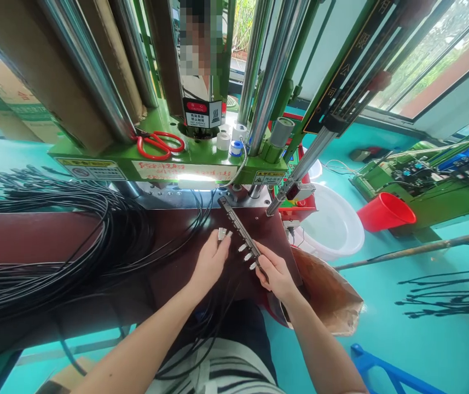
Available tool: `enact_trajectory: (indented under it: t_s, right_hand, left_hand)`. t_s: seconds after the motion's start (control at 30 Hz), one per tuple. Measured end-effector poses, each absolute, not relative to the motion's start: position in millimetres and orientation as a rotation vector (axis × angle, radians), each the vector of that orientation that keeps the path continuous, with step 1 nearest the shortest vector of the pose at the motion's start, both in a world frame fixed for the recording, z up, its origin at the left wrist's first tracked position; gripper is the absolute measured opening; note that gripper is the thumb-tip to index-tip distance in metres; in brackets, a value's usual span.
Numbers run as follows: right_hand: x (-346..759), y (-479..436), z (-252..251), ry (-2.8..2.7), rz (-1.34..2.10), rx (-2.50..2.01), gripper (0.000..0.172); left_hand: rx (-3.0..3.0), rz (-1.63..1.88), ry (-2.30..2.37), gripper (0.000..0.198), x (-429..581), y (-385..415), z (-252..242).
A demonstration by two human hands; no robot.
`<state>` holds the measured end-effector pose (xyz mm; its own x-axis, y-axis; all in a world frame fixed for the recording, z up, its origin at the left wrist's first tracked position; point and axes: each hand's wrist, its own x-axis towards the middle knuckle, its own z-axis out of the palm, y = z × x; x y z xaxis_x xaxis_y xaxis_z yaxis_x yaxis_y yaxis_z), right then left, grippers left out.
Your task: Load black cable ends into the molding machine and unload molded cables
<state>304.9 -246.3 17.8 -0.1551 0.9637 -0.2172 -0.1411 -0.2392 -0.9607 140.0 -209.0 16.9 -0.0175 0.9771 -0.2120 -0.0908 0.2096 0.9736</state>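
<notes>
My right hand (274, 269) grips the near end of a long dark metal bar (236, 221) with slots along it. The bar slants up and away to the left, and its far tip is close to the machine bed. Small silver connectors (247, 256) stick out from its left side near my right fingers. Just left of the bar, my left hand (212, 258) pinches small silver connectors (222, 234) between thumb and fingers. Whether cables run from them is hidden. Black cables (168, 249) cross the brown table to the left of that hand.
A green press (213, 171) with steel columns stands ahead, red-handled scissors (158, 146) and tape rolls (236, 148) on it. Large black cable coils (94, 219) fill the table's left. To the right are a brown sack (328, 290), white tub (336, 219) and red bucket (388, 210).
</notes>
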Motion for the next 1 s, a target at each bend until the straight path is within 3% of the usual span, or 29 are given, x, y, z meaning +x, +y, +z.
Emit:
enact_trajectory:
  t_s: [0.43, 0.67, 1.0]
  right_hand:
    - [311, -243, 14, -1.153, 1.61, -1.196, 0.058]
    - [310, -244, 7, -1.397, 1.441, -1.24, 0.054]
    - [311, -245, 9, -1.153, 1.552, -1.197, 0.054]
  left_hand:
    - [1.065, 1.135, 1.263, 0.026, 138, -207, 7]
    - [1.038, 1.123, 1.252, 0.028, 137, -205, 8]
    - [0.813, 1.277, 1.215, 0.03, 127, -203, 18]
